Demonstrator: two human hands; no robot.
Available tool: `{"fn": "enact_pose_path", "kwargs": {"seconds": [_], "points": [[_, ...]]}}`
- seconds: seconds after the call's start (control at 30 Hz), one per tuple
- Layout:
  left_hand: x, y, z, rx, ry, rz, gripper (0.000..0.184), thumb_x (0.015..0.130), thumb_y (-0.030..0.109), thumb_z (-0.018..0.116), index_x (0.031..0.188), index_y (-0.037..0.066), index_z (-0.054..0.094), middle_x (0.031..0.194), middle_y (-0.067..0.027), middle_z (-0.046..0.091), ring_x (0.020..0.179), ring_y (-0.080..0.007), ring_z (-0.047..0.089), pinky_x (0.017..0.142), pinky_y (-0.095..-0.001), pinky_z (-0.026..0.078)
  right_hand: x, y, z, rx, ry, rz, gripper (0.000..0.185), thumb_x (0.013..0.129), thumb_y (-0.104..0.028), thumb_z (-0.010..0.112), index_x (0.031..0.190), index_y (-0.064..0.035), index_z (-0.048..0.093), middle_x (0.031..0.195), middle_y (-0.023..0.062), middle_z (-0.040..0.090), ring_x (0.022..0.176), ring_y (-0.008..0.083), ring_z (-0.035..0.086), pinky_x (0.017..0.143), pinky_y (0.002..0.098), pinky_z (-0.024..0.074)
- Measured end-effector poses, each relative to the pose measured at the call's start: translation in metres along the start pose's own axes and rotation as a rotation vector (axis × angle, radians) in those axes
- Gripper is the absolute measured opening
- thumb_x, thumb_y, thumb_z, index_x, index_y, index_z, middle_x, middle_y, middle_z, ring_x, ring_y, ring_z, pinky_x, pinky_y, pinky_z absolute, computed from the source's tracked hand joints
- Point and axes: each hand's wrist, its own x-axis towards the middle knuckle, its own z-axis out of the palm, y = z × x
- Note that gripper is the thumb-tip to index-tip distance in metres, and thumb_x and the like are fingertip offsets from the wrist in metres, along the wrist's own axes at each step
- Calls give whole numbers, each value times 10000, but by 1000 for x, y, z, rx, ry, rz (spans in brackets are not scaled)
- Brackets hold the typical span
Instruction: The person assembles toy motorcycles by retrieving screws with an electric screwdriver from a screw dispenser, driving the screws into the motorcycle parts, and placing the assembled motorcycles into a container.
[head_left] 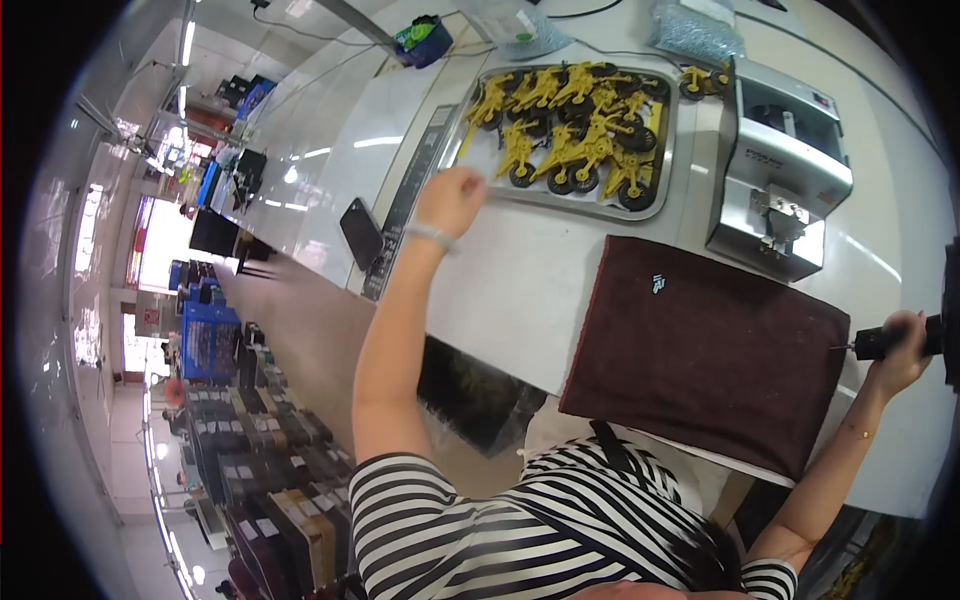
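Note:
My left hand point(452, 203) is raised by the near left corner of a metal tray point(560, 203), its fingers curled; what is inside them, if anything, is hidden. The tray holds several yellow parts with black wheels point(595, 145). Over at the right edge, my right hand point(903, 357) grips a black electric screwdriver point(874, 344). Its thin bit points left, above the right edge of a dark brown cloth point(700, 350). On that cloth lies a small cluster of light-coloured, screw-like pieces point(658, 284).
A silver machine point(780, 190) stands right of the tray, beside a few more yellow parts point(700, 80). A black phone point(360, 233) lies at the table's left side. Plastic bags point(697, 30) and a dark blue container point(422, 45) sit at the back.

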Motion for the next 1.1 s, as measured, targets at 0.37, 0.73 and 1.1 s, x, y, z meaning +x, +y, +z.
{"fn": "enact_pose_path", "kwargs": {"seconds": [0.37,0.73,1.1], "points": [[88,-12,54,-56,-65,-279,629,551,350,761,987,-5,480,929,-188,581,884,-298,569,770,-334,441,-28,-16,25,148,-337,77,465,902,-184,462,1303,-33,280,731,66,494,594,120,478,568,239,427],[-31,160,-34,-531,-317,485,383,647,149,683,986,53,534,853,-108,620,764,-263,596,694,-348,459,-24,-36,28,184,-247,-181,628,894,-249,486,1335,0,116,871,139,561,801,202,579,829,351,470],[-83,216,80,-639,-294,843,351,645,124,714,953,37,570,867,-71,527,769,-236,515,677,-330,427,-47,-90,173,438,-575,-362,330,863,-262,551,991,5,405,677,81,542,510,145,538,496,243,445]]}}
